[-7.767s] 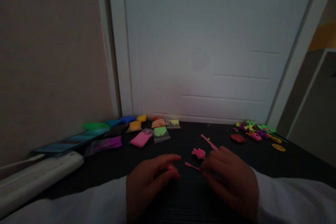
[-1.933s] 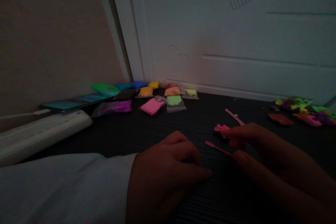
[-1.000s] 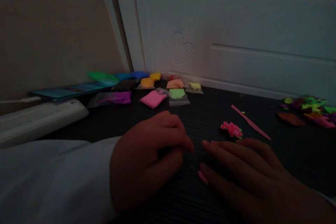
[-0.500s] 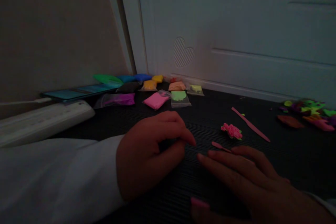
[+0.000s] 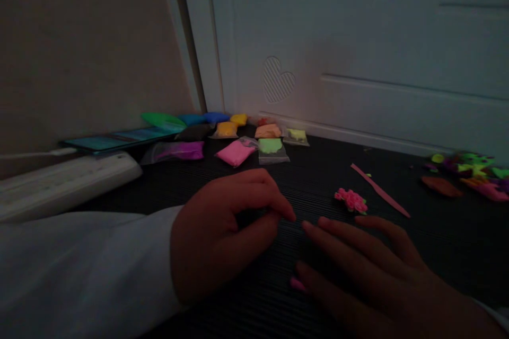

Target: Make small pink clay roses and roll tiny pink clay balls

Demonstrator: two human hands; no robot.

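My left hand rests on the dark table with its fingers curled in and the thumb near the bent index finger. Nothing shows between them, though the inner palm is hidden. Low over the table at right, my right hand has its fingers stretched out. Beside its thumb lies a small pink piece of clay, partly covered by the hand. Just beyond the right fingertips sits a pink clay flower cluster with bits of green. A long pink modelling tool lies behind it, to the right.
Several bags of coloured clay, including a pink bag and a purple bag, line the back. At left are a white power strip and a phone. Mixed clay pieces lie far right, before a white panel.
My right hand has shifted, its thumb moving up and forward past the pink clay piece. The small pink tool near its fingertips is now out of sight. My left hand has barely moved.
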